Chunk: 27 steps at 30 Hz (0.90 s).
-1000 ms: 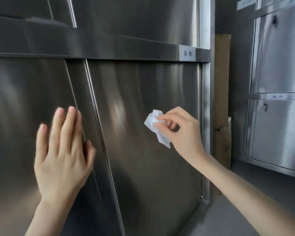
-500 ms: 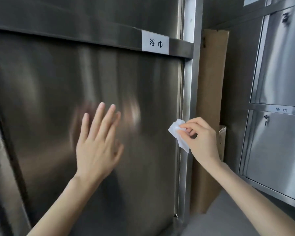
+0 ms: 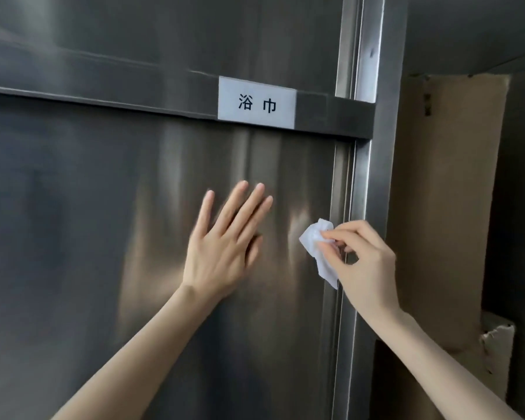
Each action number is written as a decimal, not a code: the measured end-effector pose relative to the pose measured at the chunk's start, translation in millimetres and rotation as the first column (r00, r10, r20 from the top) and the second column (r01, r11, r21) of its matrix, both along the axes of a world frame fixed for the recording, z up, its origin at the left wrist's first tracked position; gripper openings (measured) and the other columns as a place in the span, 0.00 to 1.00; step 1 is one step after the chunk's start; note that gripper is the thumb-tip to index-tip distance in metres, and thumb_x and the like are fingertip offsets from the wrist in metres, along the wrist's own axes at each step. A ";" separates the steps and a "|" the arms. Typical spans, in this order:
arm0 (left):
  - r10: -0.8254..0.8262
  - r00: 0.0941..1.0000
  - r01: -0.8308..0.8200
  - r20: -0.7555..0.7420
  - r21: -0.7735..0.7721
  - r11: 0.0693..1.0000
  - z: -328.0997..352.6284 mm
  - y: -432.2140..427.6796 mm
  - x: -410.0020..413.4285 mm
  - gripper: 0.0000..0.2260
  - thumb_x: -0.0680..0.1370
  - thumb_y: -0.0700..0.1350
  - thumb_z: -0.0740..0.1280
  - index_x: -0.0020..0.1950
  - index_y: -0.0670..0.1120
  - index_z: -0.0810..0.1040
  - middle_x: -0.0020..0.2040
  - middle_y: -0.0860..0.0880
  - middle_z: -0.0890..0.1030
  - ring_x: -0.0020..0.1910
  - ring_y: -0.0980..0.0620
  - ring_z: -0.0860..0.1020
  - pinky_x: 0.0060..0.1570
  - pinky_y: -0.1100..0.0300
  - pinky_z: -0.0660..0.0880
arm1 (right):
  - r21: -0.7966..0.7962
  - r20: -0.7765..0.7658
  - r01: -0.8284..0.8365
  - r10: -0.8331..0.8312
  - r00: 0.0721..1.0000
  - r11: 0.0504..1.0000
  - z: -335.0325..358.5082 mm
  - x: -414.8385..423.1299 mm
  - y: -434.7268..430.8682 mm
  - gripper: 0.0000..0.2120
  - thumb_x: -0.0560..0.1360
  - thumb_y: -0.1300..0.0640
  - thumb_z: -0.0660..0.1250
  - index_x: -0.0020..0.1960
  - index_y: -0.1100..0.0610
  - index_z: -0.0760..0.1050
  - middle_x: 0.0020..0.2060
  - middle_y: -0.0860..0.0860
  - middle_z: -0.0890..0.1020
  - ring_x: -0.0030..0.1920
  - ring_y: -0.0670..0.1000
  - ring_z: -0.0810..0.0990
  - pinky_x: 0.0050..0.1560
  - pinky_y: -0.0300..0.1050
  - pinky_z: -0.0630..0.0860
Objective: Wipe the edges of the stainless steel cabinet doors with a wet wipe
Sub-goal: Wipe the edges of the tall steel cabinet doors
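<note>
A brushed stainless steel cabinet door (image 3: 103, 237) fills the left and middle of the head view. My left hand (image 3: 225, 247) lies flat on its face with the fingers straight and spread, pointing up and right. My right hand (image 3: 364, 262) pinches a crumpled white wet wipe (image 3: 319, 247) between thumb and fingertips. The wipe sits against the door's right vertical edge (image 3: 338, 183), where the door meets the upright frame post (image 3: 376, 183).
A horizontal steel rail above the door carries a white label (image 3: 256, 103) with two black characters. Right of the frame post stands a tall brown cardboard sheet (image 3: 449, 207) in a dark gap, with a torn carton corner (image 3: 497, 331) lower down.
The view has swung right and closer. My right hand carried the wipe from the door's face to its right edge. My left hand shifted right across the door, staying flat.
</note>
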<state>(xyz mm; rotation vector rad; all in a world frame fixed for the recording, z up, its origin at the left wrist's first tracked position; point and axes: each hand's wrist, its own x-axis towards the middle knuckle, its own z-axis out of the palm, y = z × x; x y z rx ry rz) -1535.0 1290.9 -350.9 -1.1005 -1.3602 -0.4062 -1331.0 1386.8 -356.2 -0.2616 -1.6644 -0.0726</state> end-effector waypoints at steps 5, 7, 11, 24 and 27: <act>0.020 1.000 -0.020 -0.014 0.000 1.000 2.3 -2.6 -2.5 0.26 0.81 0.50 0.56 0.79 0.50 0.58 0.79 0.52 0.57 0.78 0.50 0.56 0.75 0.44 0.52 | 0.075 -0.005 -0.079 0.080 0.997 0.994 12.3 -14.7 17.2 0.07 0.72 0.60 0.70 0.45 0.63 0.82 0.41 0.54 0.79 0.40 0.47 0.77 0.44 0.32 0.74; 0.040 0.999 -0.040 -0.032 -0.011 0.999 2.8 -9.1 -7.8 0.25 0.81 0.51 0.55 0.79 0.51 0.58 0.79 0.52 0.57 0.78 0.51 0.55 0.75 0.44 0.53 | 0.079 -0.018 -0.079 0.081 0.997 0.994 19.7 -16.5 22.3 0.06 0.72 0.60 0.71 0.45 0.64 0.82 0.41 0.55 0.79 0.40 0.48 0.77 0.44 0.34 0.75; 0.077 0.996 -0.078 -0.043 -0.022 0.997 4.0 -26.1 -22.5 0.24 0.82 0.51 0.54 0.79 0.52 0.57 0.79 0.52 0.57 0.78 0.51 0.55 0.75 0.43 0.53 | 0.061 -0.047 -0.110 0.113 0.992 0.992 35.4 -13.7 32.0 0.05 0.73 0.62 0.71 0.45 0.65 0.81 0.42 0.58 0.79 0.40 0.51 0.77 0.44 0.35 0.74; 0.116 0.988 -0.123 0.107 0.060 0.991 -3.5 -92.3 -70.5 0.27 0.77 0.45 0.54 0.77 0.44 0.58 0.76 0.45 0.61 0.77 0.41 0.56 0.74 0.40 0.50 | 0.164 -0.055 -0.295 0.307 0.950 0.941 49.1 -90.5 -14.3 0.03 0.70 0.68 0.72 0.43 0.64 0.81 0.39 0.54 0.79 0.40 0.52 0.78 0.44 0.39 0.73; 0.045 0.974 -0.069 0.220 0.102 0.992 -8.9 -82.5 -53.7 0.27 0.76 0.45 0.54 0.75 0.39 0.58 0.75 0.39 0.60 0.76 0.38 0.55 0.75 0.43 0.48 | 0.179 -0.072 -0.271 0.287 0.955 0.946 49.8 -95.9 -26.0 0.02 0.70 0.69 0.72 0.41 0.64 0.81 0.38 0.54 0.80 0.39 0.54 0.78 0.44 0.39 0.74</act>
